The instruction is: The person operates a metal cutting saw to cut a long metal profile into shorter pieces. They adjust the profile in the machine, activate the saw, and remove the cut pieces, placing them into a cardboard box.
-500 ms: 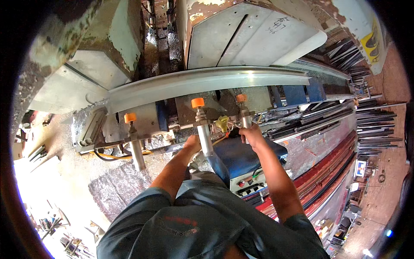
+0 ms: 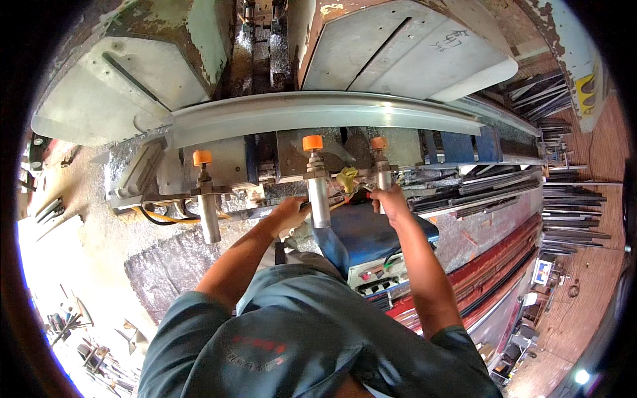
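A long silver metal profile (image 2: 332, 109) lies across the machine bed. In front of it stand three clamp cylinders with orange tips: a left one (image 2: 210, 222), a middle one (image 2: 319, 205) and a right one (image 2: 383, 178). Just left of the middle cylinder is my left hand (image 2: 289, 211), its fingers curled round something dark that I cannot make out. My right hand (image 2: 391, 201) is closed beside the lower end of the right cylinder; what it grips is mostly hidden. Between the hands, a yellow-green rag or tape bundle (image 2: 347, 179) hangs among thin wires.
Large grey machine guards (image 2: 405, 50) rise behind the profile. Below my hands sits a blue housing (image 2: 371, 235) with a control panel (image 2: 378, 273). Dark metal bars (image 2: 491, 189) are stacked at right, above a red rack (image 2: 491, 265). Yellow and black hoses (image 2: 159, 217) run at left.
My view has shifted a little. My left hand has come up and out to the left from behind the middle cylinder, showing more of it. My right hand stays by the right cylinder.
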Available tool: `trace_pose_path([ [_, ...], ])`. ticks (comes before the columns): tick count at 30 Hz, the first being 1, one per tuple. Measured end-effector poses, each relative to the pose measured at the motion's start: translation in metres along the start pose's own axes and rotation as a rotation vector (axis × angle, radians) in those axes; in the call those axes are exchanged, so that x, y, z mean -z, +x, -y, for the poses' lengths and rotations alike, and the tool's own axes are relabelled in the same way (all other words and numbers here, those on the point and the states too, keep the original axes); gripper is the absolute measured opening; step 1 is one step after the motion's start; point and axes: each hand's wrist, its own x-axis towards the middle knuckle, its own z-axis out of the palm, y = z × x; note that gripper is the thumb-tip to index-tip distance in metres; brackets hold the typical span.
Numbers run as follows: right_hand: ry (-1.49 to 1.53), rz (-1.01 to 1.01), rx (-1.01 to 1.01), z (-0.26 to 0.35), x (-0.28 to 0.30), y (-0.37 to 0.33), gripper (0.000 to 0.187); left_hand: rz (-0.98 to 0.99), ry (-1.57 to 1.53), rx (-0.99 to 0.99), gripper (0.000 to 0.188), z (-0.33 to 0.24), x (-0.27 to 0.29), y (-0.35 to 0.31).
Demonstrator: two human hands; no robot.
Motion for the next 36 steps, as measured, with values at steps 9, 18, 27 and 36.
trace_pose_path([
  [9, 0.043, -0.016, 0.030, 0.000, 0.002, -0.001, 0.013, 0.099, 0.082, 0.035, 0.035, -0.060, 0.046, -0.008],
  [18, 0.055, -0.009, 0.047, -0.001, 0.002, 0.000, 0.012, 0.083, 0.041, 0.026, 0.035, -0.075, 0.052, -0.010],
  [27, 0.005, -0.048, 0.013, 0.005, -0.001, -0.004, 0.011, 0.104, -0.149, 0.029, 0.032, -0.034, 0.037, -0.001],
  [36, 0.026, -0.039, 0.012, 0.014, -0.004, -0.006, 0.008, 0.053, 0.036, 0.080, 0.037, 0.102, -0.085, 0.085],
])
